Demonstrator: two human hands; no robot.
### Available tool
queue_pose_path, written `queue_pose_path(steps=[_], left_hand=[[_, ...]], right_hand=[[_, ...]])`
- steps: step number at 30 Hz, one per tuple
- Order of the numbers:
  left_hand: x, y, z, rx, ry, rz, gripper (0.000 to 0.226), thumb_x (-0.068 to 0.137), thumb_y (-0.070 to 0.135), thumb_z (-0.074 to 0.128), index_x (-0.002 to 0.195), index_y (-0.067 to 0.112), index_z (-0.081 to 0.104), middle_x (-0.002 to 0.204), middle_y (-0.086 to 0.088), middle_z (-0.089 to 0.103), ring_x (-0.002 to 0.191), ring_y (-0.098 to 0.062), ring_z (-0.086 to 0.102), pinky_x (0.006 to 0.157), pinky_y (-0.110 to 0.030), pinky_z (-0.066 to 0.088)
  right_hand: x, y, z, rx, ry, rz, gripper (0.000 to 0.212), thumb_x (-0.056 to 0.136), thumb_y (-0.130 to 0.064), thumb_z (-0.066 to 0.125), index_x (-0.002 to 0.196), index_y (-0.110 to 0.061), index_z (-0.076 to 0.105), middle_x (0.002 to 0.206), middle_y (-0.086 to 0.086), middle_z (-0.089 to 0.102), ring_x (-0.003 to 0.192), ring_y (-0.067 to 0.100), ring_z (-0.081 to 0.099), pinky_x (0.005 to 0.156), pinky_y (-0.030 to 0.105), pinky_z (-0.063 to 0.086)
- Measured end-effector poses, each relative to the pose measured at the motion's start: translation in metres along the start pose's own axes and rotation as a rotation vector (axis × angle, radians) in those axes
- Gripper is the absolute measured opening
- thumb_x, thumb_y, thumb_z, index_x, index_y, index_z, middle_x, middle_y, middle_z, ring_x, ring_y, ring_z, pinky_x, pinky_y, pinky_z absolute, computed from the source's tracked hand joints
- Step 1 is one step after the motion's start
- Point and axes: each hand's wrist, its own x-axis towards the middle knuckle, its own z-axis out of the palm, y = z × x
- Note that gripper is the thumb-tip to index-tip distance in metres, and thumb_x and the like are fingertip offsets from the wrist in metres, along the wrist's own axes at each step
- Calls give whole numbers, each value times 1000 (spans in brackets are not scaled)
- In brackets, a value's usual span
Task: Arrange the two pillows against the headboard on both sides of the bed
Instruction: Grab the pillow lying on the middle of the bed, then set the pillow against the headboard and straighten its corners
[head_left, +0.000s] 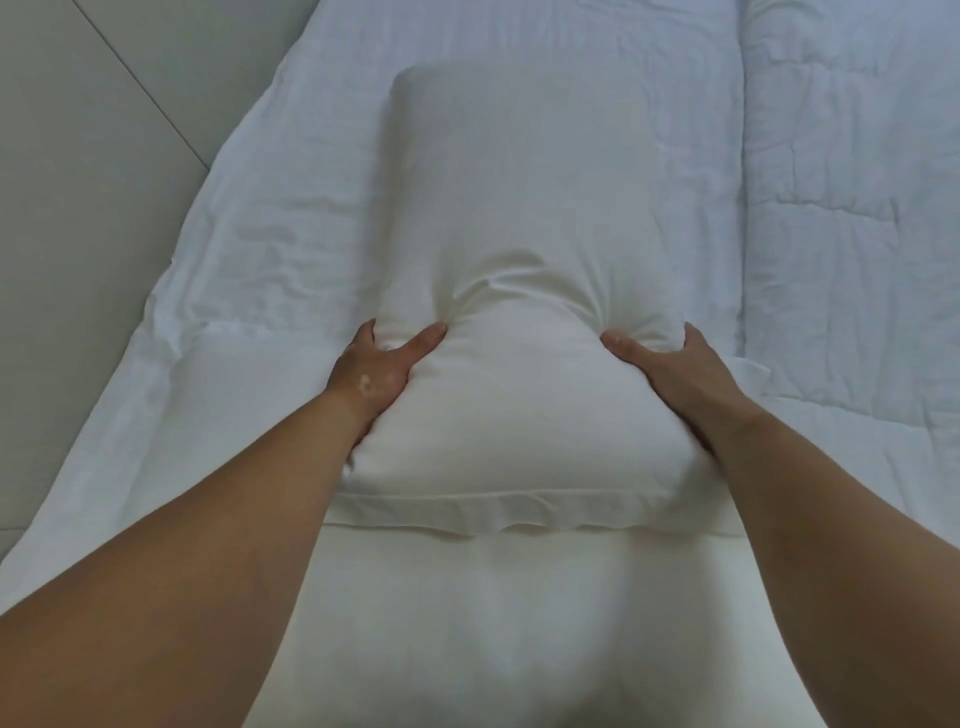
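Observation:
A white pillow (524, 218) lies lengthwise on the bed, its long axis running away from me. My left hand (382, 366) grips its left side and my right hand (670, 371) grips its right side, thumbs on top, and the fabric bunches between them. A second white pillow (498, 623) lies nearer me, below the first one's hemmed edge, between my forearms. No headboard is in view.
A wrinkled white sheet (270, 260) covers the bed to the left. A quilted white duvet (852, 208) lies along the right side. Grey tiled floor (88, 156) shows at the upper left, beyond the bed's edge.

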Motion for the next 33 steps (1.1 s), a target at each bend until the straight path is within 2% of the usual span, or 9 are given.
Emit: queue_pose_path(steps=[4,7,14,18,24,26,28,30,33], left_hand=[[-14,3,2,-56,-8,68,73,76,50,86,138,24,59,110,16,69,97,-6,68,74,-16,47],[-34,18,-6,-43,-17,127,64,81,36,86,138,23,59,108,19,66,98,-7,66,70,-10,43],[-95,56,-55,63,108,309,54,84,26,84,133,17,64,111,12,64,106,-14,61,61,-1,37],[-135,67,-102,101,176,397,54,85,25,83,134,16,64,114,9,65,104,-14,60,63,0,40],[-189,73,-198,205,230,486,49,82,22,86,127,17,68,106,3,72,100,-23,66,69,-14,44],[-205,70,-235,238,246,505,51,79,22,88,125,23,69,98,14,75,95,-16,69,70,-14,47],[-218,63,-273,282,275,520,42,81,16,87,113,35,67,79,34,73,78,13,69,64,-4,45],[-232,55,-311,317,298,520,43,82,16,86,107,41,62,72,40,69,67,27,62,58,3,41],[-253,42,-362,326,312,509,52,76,28,90,119,39,65,87,32,73,81,16,67,71,-12,49]], right_hand=[[-12,2,0,75,41,-91,98,50,-73,87,133,-30,61,123,-8,72,113,21,68,105,44,51],[-32,-7,-9,217,29,-160,67,64,-51,93,121,-30,65,107,-16,74,98,4,70,88,28,53],[-112,-36,-23,325,43,-325,44,78,-23,89,109,-36,61,91,-24,68,68,-23,63,56,-1,44],[-165,-46,-10,420,50,-367,45,75,-25,90,114,-34,68,90,-26,76,79,-12,70,63,5,50],[-244,-73,39,520,0,-410,52,73,-31,91,119,-37,69,106,-17,77,94,4,73,85,33,59],[-269,-83,63,545,-41,-419,53,73,-32,90,120,-38,68,107,-16,77,98,8,73,89,41,60],[-293,-91,91,567,-77,-422,58,72,-37,90,124,-41,65,112,-17,76,103,11,73,93,45,59],[-317,-100,120,592,-110,-425,63,71,-39,90,128,-43,63,115,-18,75,107,9,71,96,45,58],[-351,-109,167,615,-153,-446,64,73,-36,89,131,-41,61,116,-21,74,107,2,70,99,42,56]])
